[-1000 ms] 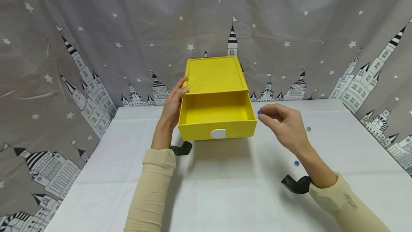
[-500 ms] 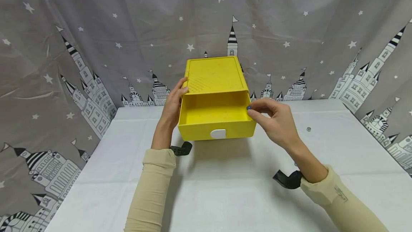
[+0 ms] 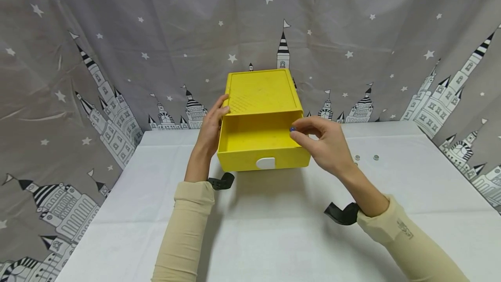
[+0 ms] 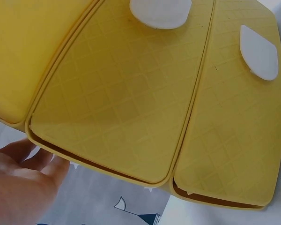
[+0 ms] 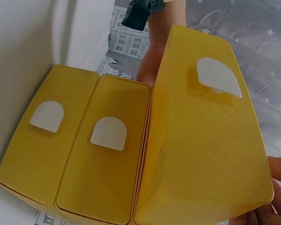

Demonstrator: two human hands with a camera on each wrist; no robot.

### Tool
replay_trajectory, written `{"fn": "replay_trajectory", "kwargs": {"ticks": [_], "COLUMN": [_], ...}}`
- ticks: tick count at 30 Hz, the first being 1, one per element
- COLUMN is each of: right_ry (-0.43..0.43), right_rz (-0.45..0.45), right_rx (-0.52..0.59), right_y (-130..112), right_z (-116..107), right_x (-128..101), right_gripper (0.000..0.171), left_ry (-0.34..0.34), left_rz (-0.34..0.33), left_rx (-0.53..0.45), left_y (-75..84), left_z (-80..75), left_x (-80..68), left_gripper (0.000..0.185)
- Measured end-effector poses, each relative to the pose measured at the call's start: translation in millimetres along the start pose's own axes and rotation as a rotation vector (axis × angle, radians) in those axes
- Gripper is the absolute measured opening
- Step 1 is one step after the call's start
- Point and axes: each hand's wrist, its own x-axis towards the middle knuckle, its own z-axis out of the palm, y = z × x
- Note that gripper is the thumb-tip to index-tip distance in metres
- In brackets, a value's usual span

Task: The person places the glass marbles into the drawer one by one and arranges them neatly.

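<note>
A yellow drawer box (image 3: 260, 93) stands at the back middle of the white table (image 3: 274, 230), its top drawer (image 3: 258, 154) pulled out and showing a white handle (image 3: 265, 163). My left hand (image 3: 211, 123) rests against the box's left side, fingers reaching its top edge. My right hand (image 3: 297, 132) pinches a small blue bead (image 3: 292, 129) over the right part of the open drawer. The left wrist view shows lower yellow drawer fronts (image 4: 122, 93) and the left hand (image 4: 14, 187) beside them. In the right wrist view the open drawer's front (image 5: 206, 136) juts out past two shut drawers (image 5: 103, 154).
Two small round pieces (image 3: 357, 157) (image 3: 375, 157) lie on the table right of the box. A grey curtain with stars and castles (image 3: 98, 56) hangs behind and at both sides. Bare tabletop stretches in front of the box.
My right hand has carried the blue bead leftward, from beside the drawer's right corner to over its inside. The left hand and box have stayed put.
</note>
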Motion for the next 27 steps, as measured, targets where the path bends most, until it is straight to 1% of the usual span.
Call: {"fn": "replay_trajectory", "kwargs": {"ticks": [9, 16, 27], "right_ry": [-0.018, -0.006, -0.018], "right_rz": [0.01, 0.021, 0.022], "right_rx": [-0.01, 0.001, -0.011], "right_y": [3.0, 4.1, 5.7], "right_z": [-1.0, -3.6, -5.0], "right_x": [0.0, -1.6, -3.3], "right_gripper": [0.018, 0.017, 0.017], "left_ry": [-0.003, -0.005, -0.014], "left_rz": [0.011, 0.007, 0.011], "left_rx": [0.001, -0.005, -0.011], "left_y": [-0.4, 0.5, 1.1], "left_z": [0.6, 0.5, 0.5], "left_x": [0.2, -0.2, -1.0], "left_gripper": [0.055, 0.055, 0.055]}}
